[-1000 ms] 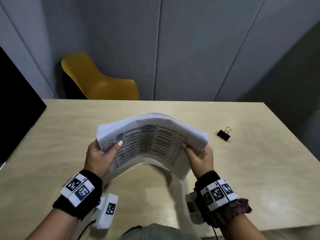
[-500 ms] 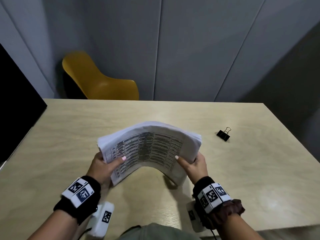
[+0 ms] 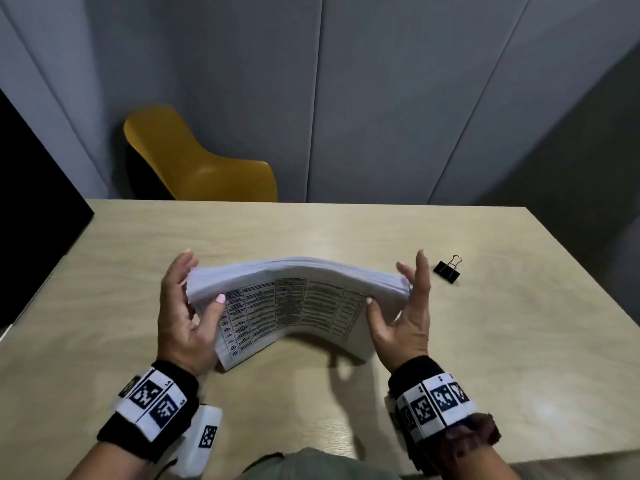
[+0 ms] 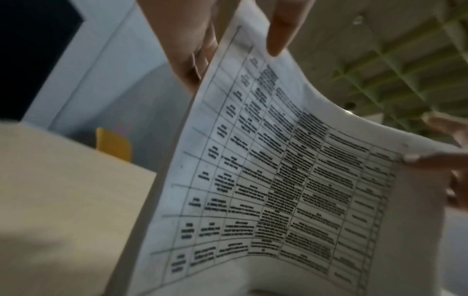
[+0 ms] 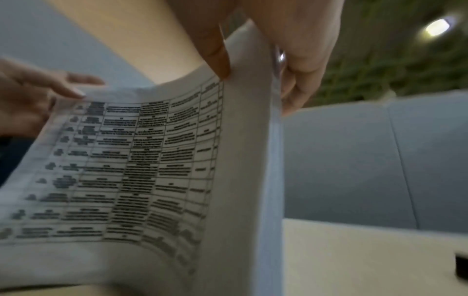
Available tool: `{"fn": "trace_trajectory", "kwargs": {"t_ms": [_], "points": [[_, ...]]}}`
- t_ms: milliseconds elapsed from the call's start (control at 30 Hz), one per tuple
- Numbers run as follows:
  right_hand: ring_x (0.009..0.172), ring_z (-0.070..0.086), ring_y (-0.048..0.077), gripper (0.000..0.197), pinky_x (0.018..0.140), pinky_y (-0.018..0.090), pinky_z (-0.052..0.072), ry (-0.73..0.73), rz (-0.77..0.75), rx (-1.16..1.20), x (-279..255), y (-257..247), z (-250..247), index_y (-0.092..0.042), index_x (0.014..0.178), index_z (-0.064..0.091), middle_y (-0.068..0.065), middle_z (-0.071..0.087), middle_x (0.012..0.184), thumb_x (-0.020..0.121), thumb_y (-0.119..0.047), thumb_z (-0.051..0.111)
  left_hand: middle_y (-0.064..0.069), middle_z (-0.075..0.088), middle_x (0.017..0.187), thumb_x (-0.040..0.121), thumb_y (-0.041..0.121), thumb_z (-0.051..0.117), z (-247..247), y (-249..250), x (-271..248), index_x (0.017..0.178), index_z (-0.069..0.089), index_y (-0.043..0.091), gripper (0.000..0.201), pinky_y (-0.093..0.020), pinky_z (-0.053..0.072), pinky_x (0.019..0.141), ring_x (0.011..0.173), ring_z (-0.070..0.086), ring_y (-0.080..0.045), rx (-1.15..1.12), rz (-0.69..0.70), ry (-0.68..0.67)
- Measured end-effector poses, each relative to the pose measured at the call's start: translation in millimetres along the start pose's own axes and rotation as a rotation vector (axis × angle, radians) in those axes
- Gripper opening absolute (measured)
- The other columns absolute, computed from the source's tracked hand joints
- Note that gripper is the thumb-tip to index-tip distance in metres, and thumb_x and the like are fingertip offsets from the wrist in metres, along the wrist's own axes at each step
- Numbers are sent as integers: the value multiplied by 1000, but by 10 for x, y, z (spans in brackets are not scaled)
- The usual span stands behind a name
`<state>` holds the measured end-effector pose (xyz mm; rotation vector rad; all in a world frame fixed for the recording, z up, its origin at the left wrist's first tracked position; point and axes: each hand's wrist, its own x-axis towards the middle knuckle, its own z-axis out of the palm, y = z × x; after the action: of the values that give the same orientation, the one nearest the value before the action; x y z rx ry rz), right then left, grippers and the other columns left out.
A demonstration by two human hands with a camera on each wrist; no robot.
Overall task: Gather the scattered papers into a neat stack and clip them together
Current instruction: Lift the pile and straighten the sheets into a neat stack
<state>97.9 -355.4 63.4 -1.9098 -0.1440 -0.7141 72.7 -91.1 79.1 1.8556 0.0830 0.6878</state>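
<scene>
A thick stack of white papers (image 3: 294, 306) with a printed table on its front sheet stands on its lower edge on the table, bowed towards me. My left hand (image 3: 203, 276) holds its left edge, thumb on the front sheet, fingers stretched up behind. On the right edge my right hand (image 3: 394, 278) does the same, thumb in front and fingers behind. The left wrist view shows the sheet (image 4: 278, 180) pinched at its top corner. In the right wrist view the stack (image 5: 126, 160) sits between thumb and fingers. A black binder clip (image 3: 447, 270) lies just right of my right hand.
The light wooden table (image 3: 346, 230) runs to a far edge with a yellow chair (image 3: 207, 168) behind it. A black panel (image 3: 34, 202) borders the left side. Grey wall panels stand behind. The clip's dark body (image 5: 462, 266) shows at the right wrist view's edge.
The stack has flattened from a high arch to a shallower bow. Both hands slid up from the lower sides to the upper side edges, and their fingers have straightened.
</scene>
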Motion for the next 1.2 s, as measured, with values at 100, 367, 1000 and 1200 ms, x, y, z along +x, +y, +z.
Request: {"fn": "trace_trajectory", "kwargs": {"t_ms": [100, 367, 1000, 1200], "points": [[113, 37, -17, 61, 95, 0, 29, -80, -128, -130, 89, -38, -33, -25, 130, 46, 14, 46, 126, 73, -3, 54, -6, 46, 126, 82, 10, 47, 5, 9, 1, 128, 51, 19, 47, -1, 28, 99, 116, 42, -7, 222, 133, -68], [96, 52, -3, 64, 90, 3, 35, -97, -34, -66, 75, -91, -49, -28, 133, 45, 4, 57, 109, 75, 0, 54, 4, 49, 126, 86, 11, 48, -15, 59, 5, 137, 44, 14, 51, 4, 30, 92, 106, 46, 7, 196, 58, -49], [85, 62, 21, 21, 80, 42, 53, -192, 541, 0, -119, 231, 167, 1, 96, 69, 10, 66, 87, 76, -4, 71, 8, 63, 75, 86, 4, 61, 223, -11, -152, 110, 60, 4, 24, -11, 43, 54, 79, 64, -13, -209, -592, -158], [84, 62, 25, 14, 76, 39, 51, -182, 554, -24, -158, 280, 160, 2, 90, 69, 11, 65, 83, 76, -1, 69, 13, 66, 59, 85, 8, 63, 226, -21, -170, 96, 60, 11, 11, -10, 44, 44, 69, 62, -3, -177, -616, -165]]}}
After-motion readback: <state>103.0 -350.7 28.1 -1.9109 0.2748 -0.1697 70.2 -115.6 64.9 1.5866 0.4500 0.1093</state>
